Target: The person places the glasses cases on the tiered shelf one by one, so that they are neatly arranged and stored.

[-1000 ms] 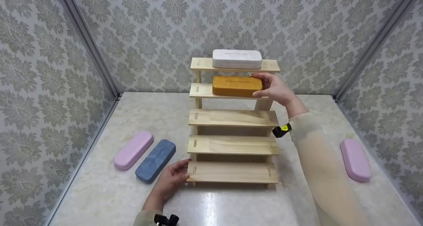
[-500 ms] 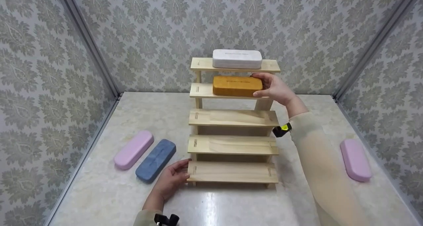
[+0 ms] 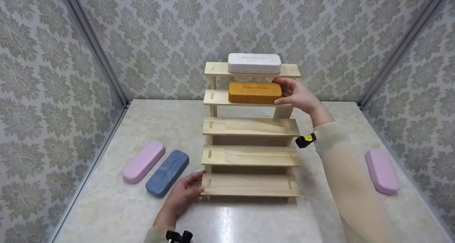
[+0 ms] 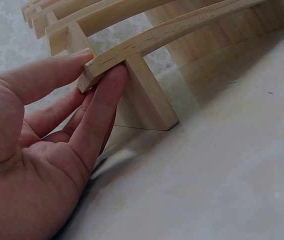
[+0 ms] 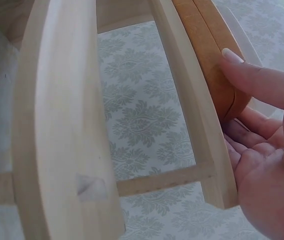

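A tiered wooden stand [image 3: 250,156] rises from the table. My left hand [image 3: 183,195] pinches the left end of its lowest shelf; the left wrist view shows the thumb above the board [image 4: 132,46] and fingers beneath. On the second shelf from the top lies an orange glasses case [image 3: 254,92], its long side facing forward. My right hand [image 3: 296,93] holds the right end of this case. In the right wrist view, the thumb [image 5: 254,80] touches the case's front edge, and the other fingertips are partly hidden behind it. A white glasses case [image 3: 254,63] rests on the top shelf.
A pink case [image 3: 144,161] and a blue case [image 3: 167,173] lie slanted on the table left of the stand. Another pink case [image 3: 382,172] lies far right. Patterned walls [image 3: 234,19] close off the back and both sides.
My right hand has shifted slightly to the right, its thumb nearer the orange case's end. That case stays almost in place. The left hand keeps its hold on the lowest shelf.
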Action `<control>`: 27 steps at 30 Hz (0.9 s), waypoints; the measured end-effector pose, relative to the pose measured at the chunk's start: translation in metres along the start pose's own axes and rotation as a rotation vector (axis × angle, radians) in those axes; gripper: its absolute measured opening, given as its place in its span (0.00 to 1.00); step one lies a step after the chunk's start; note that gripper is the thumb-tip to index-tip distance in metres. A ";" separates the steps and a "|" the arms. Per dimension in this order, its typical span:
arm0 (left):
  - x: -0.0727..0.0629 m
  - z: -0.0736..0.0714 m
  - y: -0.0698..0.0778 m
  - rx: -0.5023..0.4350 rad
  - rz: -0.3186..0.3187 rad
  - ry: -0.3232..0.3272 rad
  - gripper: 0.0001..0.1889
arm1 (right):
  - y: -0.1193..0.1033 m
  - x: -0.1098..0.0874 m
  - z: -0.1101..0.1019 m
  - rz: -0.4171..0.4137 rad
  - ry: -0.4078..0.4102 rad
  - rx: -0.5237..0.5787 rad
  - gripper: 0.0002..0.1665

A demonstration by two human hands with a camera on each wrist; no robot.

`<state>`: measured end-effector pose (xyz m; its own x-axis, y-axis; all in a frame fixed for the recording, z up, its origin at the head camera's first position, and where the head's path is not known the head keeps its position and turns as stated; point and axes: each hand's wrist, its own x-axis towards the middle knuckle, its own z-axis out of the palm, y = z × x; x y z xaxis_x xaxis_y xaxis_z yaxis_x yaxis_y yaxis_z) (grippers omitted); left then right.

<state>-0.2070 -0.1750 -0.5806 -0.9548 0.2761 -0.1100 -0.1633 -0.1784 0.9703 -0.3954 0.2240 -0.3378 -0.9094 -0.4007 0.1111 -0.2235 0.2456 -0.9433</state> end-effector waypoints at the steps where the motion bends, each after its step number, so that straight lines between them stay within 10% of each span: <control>1: 0.000 0.000 0.000 -0.009 -0.003 -0.001 0.37 | 0.001 -0.002 -0.001 -0.002 0.001 0.006 0.47; 27: 0.001 0.000 0.002 -0.021 -0.008 -0.015 0.37 | 0.013 -0.063 -0.029 -0.122 0.137 -0.059 0.38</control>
<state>-0.2079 -0.1747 -0.5790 -0.9495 0.2921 -0.1146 -0.1766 -0.1957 0.9646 -0.3507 0.2781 -0.3480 -0.9128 -0.3078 0.2686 -0.3511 0.2552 -0.9009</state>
